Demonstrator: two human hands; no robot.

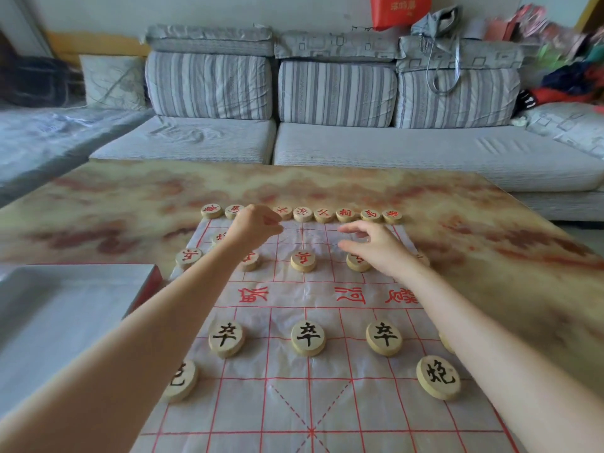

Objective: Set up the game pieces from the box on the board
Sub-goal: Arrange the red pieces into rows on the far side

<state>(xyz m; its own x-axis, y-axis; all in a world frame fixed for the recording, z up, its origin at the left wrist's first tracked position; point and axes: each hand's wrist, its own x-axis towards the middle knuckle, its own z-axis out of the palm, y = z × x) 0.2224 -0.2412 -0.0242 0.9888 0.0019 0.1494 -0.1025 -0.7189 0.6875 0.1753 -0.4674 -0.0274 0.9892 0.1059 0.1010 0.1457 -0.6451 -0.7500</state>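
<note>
Hovering left hand (258,223): fingers curled together above the far row; the knuckles hide whether they pinch a piece, so I cannot tell.
Right hand (369,246): fingers spread apart and relaxed, holding nothing, low over the board (310,420).
Far row of red pieces (323,214): eight discs show in a line just beyond both hands; the one break in the line sits directly under the left hand.
Red soldier (303,261): flat on the board, between the two wrists, on the near side of both hands.
Black pieces (308,337): lying flat, well back from the hands, between the forearms.
Box (75,305): well behind the left hand, on the outer side of the left forearm.
Deciding relation: the break lies straight below the left fingers; the right hand is off to its right, so the left is nearer.
Axis: the discs are round, with no long axis to line up; only the way the character faces matters.
Step judged: probably filling that last slot in the far row.
</note>
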